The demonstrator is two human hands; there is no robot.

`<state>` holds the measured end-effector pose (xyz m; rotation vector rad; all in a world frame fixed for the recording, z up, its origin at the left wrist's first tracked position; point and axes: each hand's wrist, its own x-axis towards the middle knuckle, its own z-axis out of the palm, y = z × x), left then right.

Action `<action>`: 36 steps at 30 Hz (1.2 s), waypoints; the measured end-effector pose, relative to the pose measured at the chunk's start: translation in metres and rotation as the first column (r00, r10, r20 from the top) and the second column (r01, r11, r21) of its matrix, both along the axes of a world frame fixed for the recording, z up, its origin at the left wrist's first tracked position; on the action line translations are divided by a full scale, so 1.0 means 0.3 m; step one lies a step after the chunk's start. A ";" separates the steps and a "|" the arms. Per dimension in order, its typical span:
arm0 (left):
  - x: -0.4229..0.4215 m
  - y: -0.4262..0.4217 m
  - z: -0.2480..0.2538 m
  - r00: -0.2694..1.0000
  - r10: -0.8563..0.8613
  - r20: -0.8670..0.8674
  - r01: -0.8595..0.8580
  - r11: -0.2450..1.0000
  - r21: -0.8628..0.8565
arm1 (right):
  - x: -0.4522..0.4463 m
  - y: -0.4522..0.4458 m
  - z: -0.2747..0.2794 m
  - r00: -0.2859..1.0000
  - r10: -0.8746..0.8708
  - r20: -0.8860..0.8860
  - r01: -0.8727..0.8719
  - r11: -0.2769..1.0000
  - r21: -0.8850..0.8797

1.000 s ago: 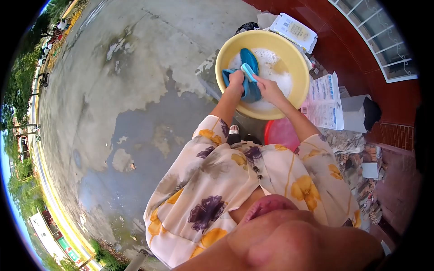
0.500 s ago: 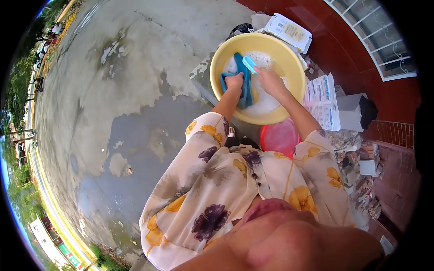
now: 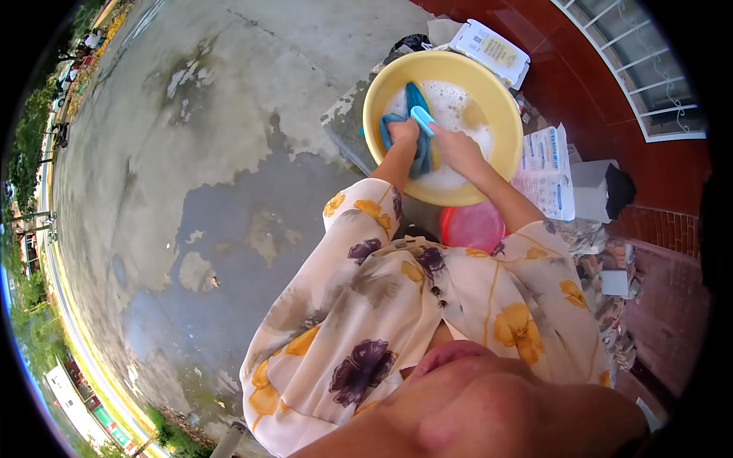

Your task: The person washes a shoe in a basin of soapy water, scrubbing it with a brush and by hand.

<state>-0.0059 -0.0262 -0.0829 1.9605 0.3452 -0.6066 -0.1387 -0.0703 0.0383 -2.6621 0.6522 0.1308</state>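
Observation:
A yellow basin (image 3: 505, 137) holds white suds and a wet blue item (image 3: 419, 162), which looks like cloth or a soft shoe. My left hand (image 3: 403, 133) is closed on this blue item at the basin's left side. In my right hand (image 3: 456, 148) is a light blue brush (image 3: 422, 120), its head resting against the upper part of the blue item. The underside of the brush and my left fingertips are hidden.
Below the basin is a red-rimmed pink tub (image 3: 473, 227). Along the red wall (image 3: 569, 91) lie a white package (image 3: 492, 53), a printed bag (image 3: 546, 172), a grey box (image 3: 592, 191) and rubble (image 3: 611, 305). Wet concrete (image 3: 252, 206) spreads to the left.
Over the last second, the brush lifted off to the right of the blue item, then came back against it. The blue item looks narrower and more folded. The view shifted slightly.

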 end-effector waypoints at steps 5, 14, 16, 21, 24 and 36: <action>-0.027 0.015 0.099 1.000 -0.021 0.020 0.021 1.000 0.002 | 0.052 -0.022 0.002 0.999 -0.035 -0.037 0.035 0.999 -0.016; -0.014 -0.006 0.021 0.997 -0.068 0.045 0.066 0.996 0.061 | -0.017 -0.057 0.047 1.000 0.006 -0.030 -0.008 0.997 -0.075; -0.002 0.002 0.024 0.983 -0.181 -0.029 0.180 0.983 -0.021 | -0.025 -0.036 0.085 0.991 0.048 -0.121 -0.060 0.993 -0.100; -0.043 0.024 0.132 0.988 -0.134 0.082 0.134 0.991 0.002 | 0.188 -0.178 -0.047 0.997 0.043 0.070 -0.031 0.987 -0.157; -0.028 0.033 0.127 0.991 -0.134 0.013 0.133 0.991 0.017 | 0.126 -0.167 -0.011 0.997 0.056 0.047 -0.049 0.991 -0.126; -0.013 0.011 0.062 0.982 -0.185 -0.035 0.187 0.980 0.071 | 0.197 -0.208 -0.034 0.996 0.074 0.044 -0.067 0.989 -0.133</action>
